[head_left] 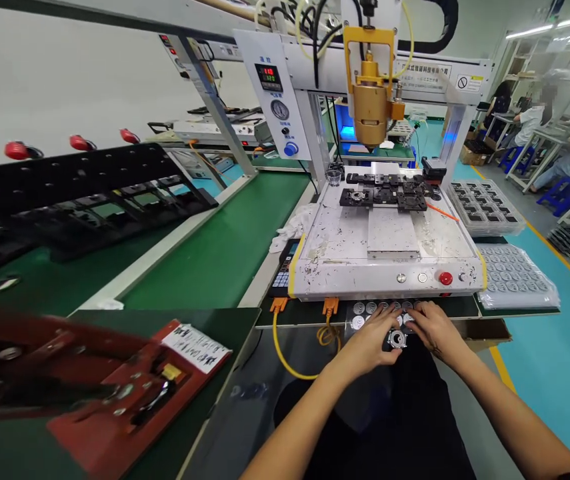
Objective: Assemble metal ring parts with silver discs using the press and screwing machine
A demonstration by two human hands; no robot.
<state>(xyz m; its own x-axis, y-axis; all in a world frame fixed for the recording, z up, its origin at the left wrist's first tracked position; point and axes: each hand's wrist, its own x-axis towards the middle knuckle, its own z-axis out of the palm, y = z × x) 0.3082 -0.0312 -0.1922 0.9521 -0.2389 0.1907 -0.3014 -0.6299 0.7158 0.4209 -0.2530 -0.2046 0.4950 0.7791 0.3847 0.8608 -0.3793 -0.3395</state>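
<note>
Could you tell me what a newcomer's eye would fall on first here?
Probably the gold dispenser-like head hanging above the white machine bed. Next, the big red press-like tool at the lower left, and the bright red button on the machine's front edge.

Both bare forearms extend forward from the lower edge of the view and converge. The bare left hand (375, 339) is palm-down, thumb apart from the extended fingers. The bare right hand (435, 328) angles inward, fingers bent, near the left.
</note>
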